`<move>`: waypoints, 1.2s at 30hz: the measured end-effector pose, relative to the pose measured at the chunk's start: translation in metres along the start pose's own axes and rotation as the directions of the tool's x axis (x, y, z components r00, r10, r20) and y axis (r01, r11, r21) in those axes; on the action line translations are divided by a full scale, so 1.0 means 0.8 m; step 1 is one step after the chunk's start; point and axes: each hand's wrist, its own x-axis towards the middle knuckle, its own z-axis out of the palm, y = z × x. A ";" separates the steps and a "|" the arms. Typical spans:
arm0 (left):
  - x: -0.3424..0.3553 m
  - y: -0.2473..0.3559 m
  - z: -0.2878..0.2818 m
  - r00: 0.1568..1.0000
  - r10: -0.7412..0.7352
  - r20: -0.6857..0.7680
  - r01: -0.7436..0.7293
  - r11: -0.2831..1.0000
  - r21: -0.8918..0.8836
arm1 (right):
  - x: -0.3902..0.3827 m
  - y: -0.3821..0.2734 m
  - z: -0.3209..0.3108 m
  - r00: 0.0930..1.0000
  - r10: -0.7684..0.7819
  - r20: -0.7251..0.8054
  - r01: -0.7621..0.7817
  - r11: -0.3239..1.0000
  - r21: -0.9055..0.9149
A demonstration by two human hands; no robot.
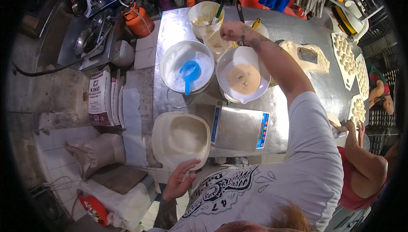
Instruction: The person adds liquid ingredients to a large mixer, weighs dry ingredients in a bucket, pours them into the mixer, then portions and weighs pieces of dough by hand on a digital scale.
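My right hand (233,31) reaches across the steel table and is closed above the right edge of a translucent tub (213,47); what its fingers hold, if anything, is hidden. Just below my wrist stands a white bowl (222,77) with a mound of tan powder (244,79) in it. My left hand (182,180) is open, fingers apart, at the near edge of a squarish off-white tub (159,140). To that tub's right lies a digital scale (239,128) with a bare steel plate. A round bucket (165,58) of white powder holds a blue scoop (189,72).
At the back stands a tub (193,13) with a green-handled tool. Dough (308,58) and trays of small dough pieces (343,55) lie to the right, where a co-worker's hands (355,132) work. Paper sacks (100,96) and an orange gas cylinder (138,21) are at left.
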 end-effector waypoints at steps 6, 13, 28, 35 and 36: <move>-0.003 -0.006 0.003 1.000 -0.004 0.000 0.004 0.999 0.040 | 0.006 0.004 0.006 0.974 0.137 0.177 -0.177 0.957 0.231; -0.011 -0.012 -0.004 1.000 0.000 0.004 0.000 0.996 0.093 | 0.013 0.012 -0.008 0.942 0.281 0.186 -0.324 0.904 0.278; -0.022 0.000 -0.009 0.992 0.083 0.091 -0.099 0.976 0.195 | -0.097 -0.011 -0.101 0.908 0.323 -0.265 -0.234 0.919 0.318; -0.014 -0.003 -0.023 0.973 0.095 0.209 -0.132 0.976 0.174 | -0.242 -0.116 -0.083 0.799 0.417 -0.433 -0.221 0.874 0.433; -0.014 -0.003 -0.024 0.970 0.097 0.222 -0.137 0.976 0.170 | -0.260 -0.128 -0.061 0.765 0.426 -0.484 -0.183 0.863 0.471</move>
